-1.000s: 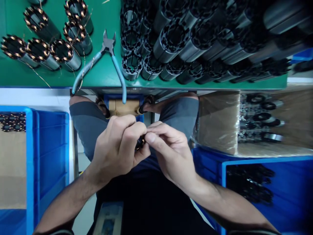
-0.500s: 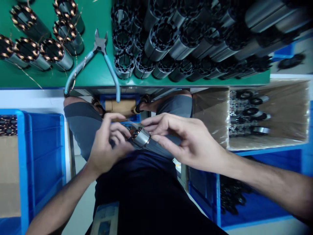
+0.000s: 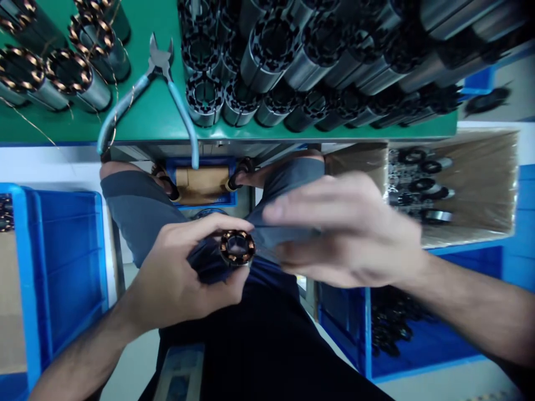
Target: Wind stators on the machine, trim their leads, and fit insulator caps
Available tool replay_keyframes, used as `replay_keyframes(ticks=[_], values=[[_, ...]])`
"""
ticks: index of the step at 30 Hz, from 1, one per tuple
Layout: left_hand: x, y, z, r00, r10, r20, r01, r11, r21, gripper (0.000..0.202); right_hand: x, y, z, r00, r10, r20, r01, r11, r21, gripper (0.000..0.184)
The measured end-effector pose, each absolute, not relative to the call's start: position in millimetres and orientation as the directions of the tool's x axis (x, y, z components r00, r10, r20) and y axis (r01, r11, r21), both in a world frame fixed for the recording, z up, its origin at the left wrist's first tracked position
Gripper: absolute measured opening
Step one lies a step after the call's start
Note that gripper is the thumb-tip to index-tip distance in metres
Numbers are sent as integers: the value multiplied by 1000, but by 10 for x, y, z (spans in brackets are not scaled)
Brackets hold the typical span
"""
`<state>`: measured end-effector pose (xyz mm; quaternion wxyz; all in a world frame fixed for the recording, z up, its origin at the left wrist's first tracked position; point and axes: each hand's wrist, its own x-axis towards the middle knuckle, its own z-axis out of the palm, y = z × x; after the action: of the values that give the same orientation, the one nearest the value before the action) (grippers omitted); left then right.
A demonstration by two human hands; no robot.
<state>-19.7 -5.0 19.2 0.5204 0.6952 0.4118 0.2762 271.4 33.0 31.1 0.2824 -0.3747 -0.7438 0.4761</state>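
My left hand (image 3: 188, 273) is closed around a motor stator (image 3: 237, 248) above my lap. Thumb and fingertips grip its sides, and its round end with copper windings faces up toward me. To the right of the stator is my right hand (image 3: 346, 228), apart from it and smeared by motion. Its fingers reach out to the left with a gap between them and the thumb, and I see nothing in that gap.
On the green table (image 3: 146, 125) lie cutting pliers (image 3: 161, 69) with spread blue handles. Wound stators (image 3: 79, 81) stand left of them, and several rows of unwound stators (image 3: 204, 97) to the right. A blue crate (image 3: 62, 250) is at left; a lined carton (image 3: 472, 189) holds metal parts at right.
The stator has turned from lying sideways to end-up, and my left hand has closed around it. My right hand has let go and moved off to the right.
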Motion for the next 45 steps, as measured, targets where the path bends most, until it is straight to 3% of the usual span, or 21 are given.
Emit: replay_keyframes(ticks=[2, 4, 7, 9, 10, 12, 15, 17, 18, 20, 22, 25, 27, 28, 30, 33, 35, 37, 40, 43, 45], values=[[-221, -67, 179, 420, 904, 78, 311, -224, 924, 32, 2758, 370, 334, -540, 841, -30, 224, 109, -969, 29], [-232, -96, 131, 389, 894, 224, 320, -359, 877, 33, 2730, 383, 312, -582, 763, -281, 172, -222, -960, 34], [-242, -131, 58, 406, 813, 419, 382, -567, 730, 32, 2609, 362, 221, -700, 462, -544, 129, -667, -733, 43], [-245, -142, 36, 456, 731, 508, 437, -681, 588, 29, 2532, 327, 177, -735, 334, -590, 132, -782, -608, 44], [-242, -144, 35, 486, 691, 535, 447, -722, 528, 28, 2502, 307, 174, -732, 338, -591, 140, -775, -616, 43], [-225, -140, 52, 517, 688, 510, 465, -726, 508, 32, 2465, 272, 207, -699, 490, -521, 191, -574, -796, 39], [-195, -120, 101, 483, 845, 229, 474, -473, 743, 32, 2490, 277, 313, -649, 704, -288, 294, -116, -949, 43], [-199, -110, 120, 454, 890, 38, 459, -270, 846, 31, 2573, 330, 368, -639, 744, -194, 330, 37, -943, 48], [-209, -109, 119, 440, 898, 19, 446, -237, 863, 31, 2630, 367, 380, -620, 766, -169, 327, 56, -944, 46], [-234, -114, 100, 411, 905, 110, 424, -297, 856, 32, 2742, 442, 367, -571, 802, -177, 294, -2, -956, 42], [-250, -123, 70, 416, 864, 285, 407, -457, 791, 31, 2801, 490, 311, -550, 770, -322, 212, -244, -946, 46], [-251, -127, 39, 455, 751, 478, 433, -656, 618, 19, 2739, 471, 208, -672, 461, -580, 195, -645, -739, 52], [-245, -119, 37, 522, 667, 532, 443, -745, 499, 22, 2634, 412, 173, -742, 252, -621, 237, -769, -594, 51], [-240, -115, 40, 556, 623, 550, 433, -782, 448, 23, 2582, 379, 174, -754, 235, -613, 240, -770, -591, 49], [-226, -110, 54, 577, 611, 541, 433, -791, 432, 26, 2504, 326, 215, -720, 423, -550, 237, -595, -768, 47], [-201, -118, 93, 507, 813, 286, 475, -541, 694, 31, 2504, 323, 328, -631, 715, -302, 308, -127, -943, 52], [-203, -131, 120, 476, 875, 85, 465, -333, 820, 30, 2584, 369, 381, -628, 754, -191, 347, 53, -936, 54], [-226, -149, 131, 464, 882, 84, 447, -315, 837, 31, 2689, 421, 389, -635, 759, -143, 318, 88, -944, 46], [-272, -178, 114, 441, 845, 302, 450, -500, 740, 31, 2772, 454, 339, -649, 691, -319, 244, -208, -947, 42], [-284, -197, 81, 447, 782, 433, 478, -619, 624, 19, 2672, 445, 281, -716, 369, -592, 263, -643, -719, 46], [-267, -205, 63, 458, 750, 478, 502, -661, 557, 16, 2553, 448, 263, -743, 250, -621, 269, -737, -619, 48]])
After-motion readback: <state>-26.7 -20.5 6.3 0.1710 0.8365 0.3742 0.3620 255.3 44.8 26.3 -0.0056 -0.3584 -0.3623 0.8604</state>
